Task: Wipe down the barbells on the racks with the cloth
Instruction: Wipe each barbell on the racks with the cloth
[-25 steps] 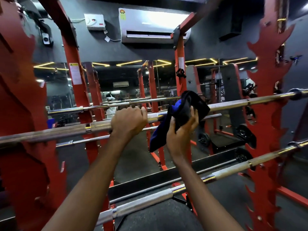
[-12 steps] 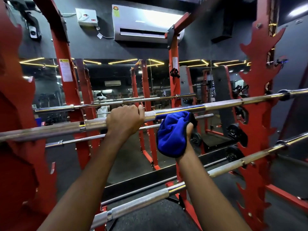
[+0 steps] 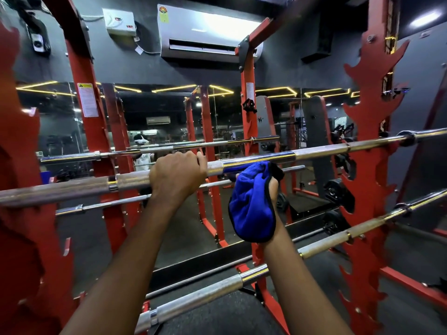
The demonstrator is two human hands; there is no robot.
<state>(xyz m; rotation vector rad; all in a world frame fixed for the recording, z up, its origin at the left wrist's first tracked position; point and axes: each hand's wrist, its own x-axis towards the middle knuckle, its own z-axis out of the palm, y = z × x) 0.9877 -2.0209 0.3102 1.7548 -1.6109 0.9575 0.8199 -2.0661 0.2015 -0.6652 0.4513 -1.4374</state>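
**Two hands at the top bar of a red rack**

The gym room is dark, with a wall mirror (image 3: 169,112) and a silver air conditioner (image 3: 205,32) above it. A red steel rack with flame-shaped edges (image 3: 370,165) carries a long chrome barbell (image 3: 314,152); a second chrome barbell (image 3: 205,293) lies lower. The left hand (image 3: 177,175) is curled over the top bar. The right hand (image 3: 273,189) grips a bunched blue cloth with black edging (image 3: 251,209), which touches the underside of this bar.

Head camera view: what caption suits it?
Left hand grips the upper barbell; right hand holds a blue cloth just beneath it.
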